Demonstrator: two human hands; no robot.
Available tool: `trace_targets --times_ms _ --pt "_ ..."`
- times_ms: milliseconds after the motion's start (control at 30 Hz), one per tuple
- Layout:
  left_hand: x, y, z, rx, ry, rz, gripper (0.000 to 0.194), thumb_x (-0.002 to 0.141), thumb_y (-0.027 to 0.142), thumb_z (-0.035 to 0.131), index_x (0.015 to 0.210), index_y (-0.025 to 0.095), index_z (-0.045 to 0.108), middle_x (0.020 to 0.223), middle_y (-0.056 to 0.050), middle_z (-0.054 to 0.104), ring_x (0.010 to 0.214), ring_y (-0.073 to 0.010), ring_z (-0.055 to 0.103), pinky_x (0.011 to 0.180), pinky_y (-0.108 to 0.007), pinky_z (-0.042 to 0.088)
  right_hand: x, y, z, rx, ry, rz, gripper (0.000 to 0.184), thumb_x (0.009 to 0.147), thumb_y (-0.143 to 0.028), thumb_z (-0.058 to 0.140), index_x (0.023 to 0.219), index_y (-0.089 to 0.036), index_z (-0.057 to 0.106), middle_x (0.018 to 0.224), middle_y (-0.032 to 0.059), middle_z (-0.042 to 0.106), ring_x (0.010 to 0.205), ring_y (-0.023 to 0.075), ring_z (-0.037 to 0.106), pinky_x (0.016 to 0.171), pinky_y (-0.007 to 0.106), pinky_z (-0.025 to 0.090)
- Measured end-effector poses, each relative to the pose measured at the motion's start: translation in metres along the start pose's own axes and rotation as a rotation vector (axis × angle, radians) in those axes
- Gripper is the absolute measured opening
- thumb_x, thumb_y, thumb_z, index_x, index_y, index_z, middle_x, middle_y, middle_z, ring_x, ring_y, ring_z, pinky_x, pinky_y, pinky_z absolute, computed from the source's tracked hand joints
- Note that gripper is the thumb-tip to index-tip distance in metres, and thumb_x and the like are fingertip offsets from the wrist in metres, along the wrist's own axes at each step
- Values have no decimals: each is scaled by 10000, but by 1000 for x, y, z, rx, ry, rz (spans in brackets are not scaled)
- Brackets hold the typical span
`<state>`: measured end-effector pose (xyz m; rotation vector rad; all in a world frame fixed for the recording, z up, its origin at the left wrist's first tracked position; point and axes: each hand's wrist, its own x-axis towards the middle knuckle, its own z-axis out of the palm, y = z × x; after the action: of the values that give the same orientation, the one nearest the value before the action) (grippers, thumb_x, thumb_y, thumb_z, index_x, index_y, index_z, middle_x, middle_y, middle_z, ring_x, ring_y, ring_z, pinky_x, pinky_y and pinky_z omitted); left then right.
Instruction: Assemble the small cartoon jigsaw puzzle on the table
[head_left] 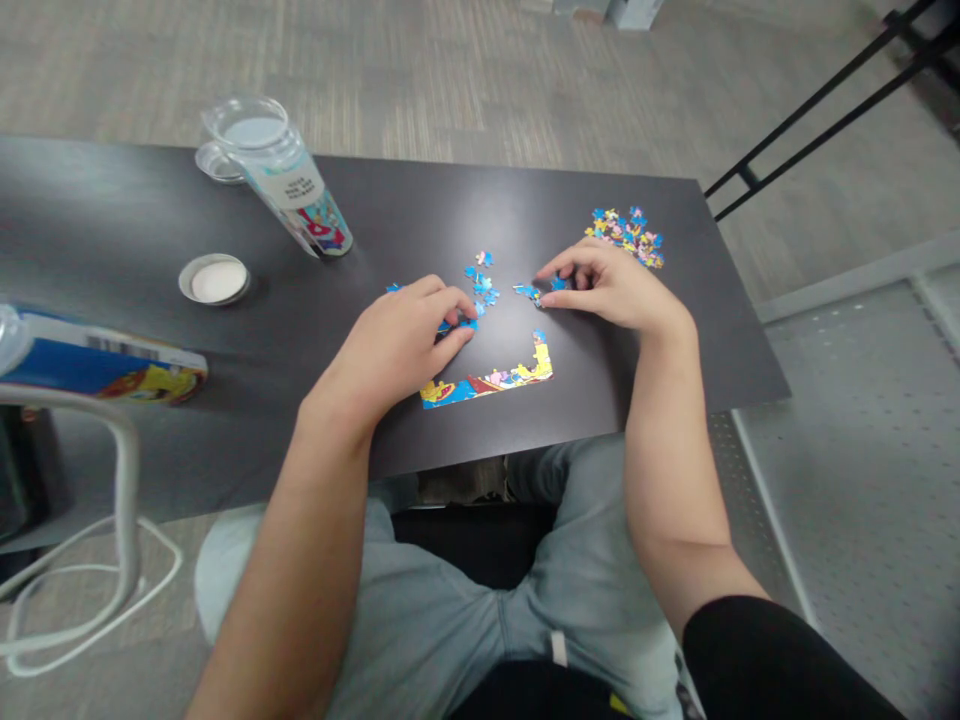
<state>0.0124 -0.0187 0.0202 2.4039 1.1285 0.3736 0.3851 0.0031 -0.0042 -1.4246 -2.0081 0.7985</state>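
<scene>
Handling puzzle pieces [484, 285] on a table [420, 215]

Left hand [397, 335] curls over blue pieces [469, 324] beside the border [487, 385]; I cannot tell if it pinches any. Right hand [611, 285], thumb and forefinger parted, partly blocks the pile [630, 235]. Canister [292, 185], lid [217, 280] and blue tube [112, 360] sit left.

Both hands [611, 285] nr puzzle pcs [481, 286], dk tbl [450, 210]

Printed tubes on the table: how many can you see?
2: a clear-topped tube left of centre, and a blue tube at the picture's left edge, partly cut off.
</scene>
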Motion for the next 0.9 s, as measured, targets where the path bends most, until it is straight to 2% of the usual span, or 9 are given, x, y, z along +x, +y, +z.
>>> trace_targets --times_ms 133,267,433,667,800,900 --pt "5 8 3 19 -16 -19 267 1210 288 667 1354 280 892 1313 -124 843 1213 -379 826 1046 -518 623 2 2 2 -22 -37 -54 347 929 -522 1125 1165 -297 1010 1111 48 766 855 224 577 796 398 522" --pt "9 10 2 40 25 -78 235 1199 291 684 1328 291 880 1217 -107 823 1116 -373 800 993 -514 605 2 -4 3 5 -40 -36 359 904 -533 1146 1087 -283 966 1110 49 785 830 224 577 779 408 529" --pt "9 0 -2 6 99 -141 143 1174 328 730 1247 319 852 1114 -79 783 1040 -359 770 965 -514 594 3 -9 5 49 -32 2 359 909 -548 1122 1013 -290 894 1076 43 790 823 226 581 773 421 520" --pt "3 -10 -6 -61 154 -169 125 1153 342 772 1216 301 873 1229 -106 791 1113 -361 765 1037 -539 630 0 -16 3 81 -6 56 467 959 -693 1068 979 -291 831 917 31 741 805 236 591 746 422 465" --pt "-4 -18 -13 -102 190 -171 208 1163 439 775 1276 307 889 1288 -111 791 1147 -357 771 1086 -560 657 2 -20 1 182 79 75 482 947 -706 1052 987 -311 779 951 47 776 846 256 642 764 433 498" --pt "-12 -29 -21 -126 169 -160 396 1119 607 857 1371 303 891 1374 -105 768 1203 -357 757 1167 -589 656 5 -20 2 183 150 92 453 936 -652 1053 971 -312 755 1021 72 821 886 273 688 796 446 546"
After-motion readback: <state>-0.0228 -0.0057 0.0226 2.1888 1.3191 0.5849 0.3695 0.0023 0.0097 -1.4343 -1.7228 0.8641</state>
